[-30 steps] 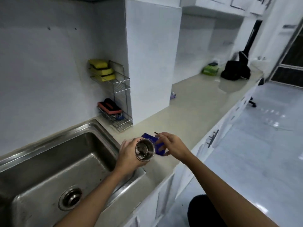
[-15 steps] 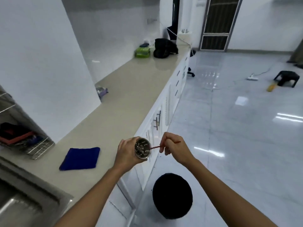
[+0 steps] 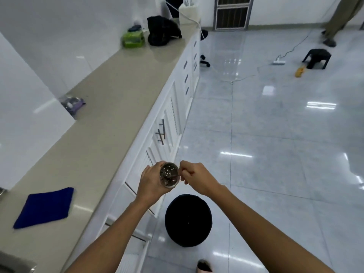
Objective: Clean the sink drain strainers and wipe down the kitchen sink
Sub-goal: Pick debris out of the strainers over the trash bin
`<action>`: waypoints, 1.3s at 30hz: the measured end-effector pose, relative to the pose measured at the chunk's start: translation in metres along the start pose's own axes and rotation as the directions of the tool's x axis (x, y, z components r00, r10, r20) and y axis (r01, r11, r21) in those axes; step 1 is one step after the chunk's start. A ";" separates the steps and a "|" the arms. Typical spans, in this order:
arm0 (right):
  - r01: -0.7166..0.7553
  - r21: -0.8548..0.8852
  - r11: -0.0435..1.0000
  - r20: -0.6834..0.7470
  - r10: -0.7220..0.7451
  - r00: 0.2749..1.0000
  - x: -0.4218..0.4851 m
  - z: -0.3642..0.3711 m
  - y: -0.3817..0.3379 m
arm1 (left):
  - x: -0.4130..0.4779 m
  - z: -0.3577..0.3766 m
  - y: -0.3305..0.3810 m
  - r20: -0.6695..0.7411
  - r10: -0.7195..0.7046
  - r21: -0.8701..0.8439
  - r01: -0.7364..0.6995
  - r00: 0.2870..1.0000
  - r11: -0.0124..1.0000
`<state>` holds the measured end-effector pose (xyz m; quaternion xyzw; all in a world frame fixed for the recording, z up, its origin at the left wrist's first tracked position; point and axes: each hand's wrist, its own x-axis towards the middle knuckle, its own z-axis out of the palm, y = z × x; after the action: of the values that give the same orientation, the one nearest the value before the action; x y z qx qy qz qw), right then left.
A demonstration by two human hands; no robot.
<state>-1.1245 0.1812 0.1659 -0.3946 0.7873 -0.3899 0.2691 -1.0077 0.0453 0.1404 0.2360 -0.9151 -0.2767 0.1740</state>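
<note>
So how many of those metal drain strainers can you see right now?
1. The strainer is held in the left hand, above the black bin. Others may be out of view.

Left hand (image 3: 150, 183) around strainer (image 3: 169, 174), right hand (image 3: 194, 177) pinched at its rim, above black bin (image 3: 188, 220)

Your hands meet at lower centre, off the counter's edge.
Your left hand (image 3: 151, 184) holds the strainer (image 3: 169, 174); cloth (image 3: 44, 207) on the counter (image 3: 110, 107) lower left; bin (image 3: 188, 219) below on the floor (image 3: 275, 154).

No text, label, brand, number or sign can be read on anything in view.
</note>
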 end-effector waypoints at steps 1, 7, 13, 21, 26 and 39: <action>0.002 -0.028 1.000 -0.038 -0.003 0.999 0.001 0.000 0.004 | 0.002 0.002 0.000 0.000 -0.003 0.001 0.003 1.000 1.000; -0.044 0.070 0.997 -0.002 0.044 0.999 0.000 0.007 0.012 | 0.011 0.015 0.001 0.100 0.044 0.051 -0.050 0.994 0.997; -0.026 -0.023 0.999 0.013 0.026 1.000 -0.001 0.002 0.019 | 0.015 0.028 0.008 0.114 0.078 0.063 -0.085 0.990 0.994; -0.041 0.319 0.947 -0.249 0.125 0.960 -0.004 -0.039 0.022 | 0.017 0.030 0.013 0.060 0.057 0.069 -0.061 0.997 0.996; -0.005 -0.022 1.000 -0.105 0.003 0.994 0.006 -0.048 0.029 | 0.025 0.028 0.019 0.141 0.034 0.019 -0.037 0.989 0.999; -0.018 -0.067 0.998 0.072 0.023 0.997 0.017 -0.038 0.021 | 0.028 0.026 0.018 0.191 0.066 -0.020 -0.063 0.979 0.998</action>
<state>-1.1701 0.1899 0.1675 -0.4092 0.7934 -0.3462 0.2885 -1.0481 0.0547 0.1359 0.1771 -0.9328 -0.2988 0.0959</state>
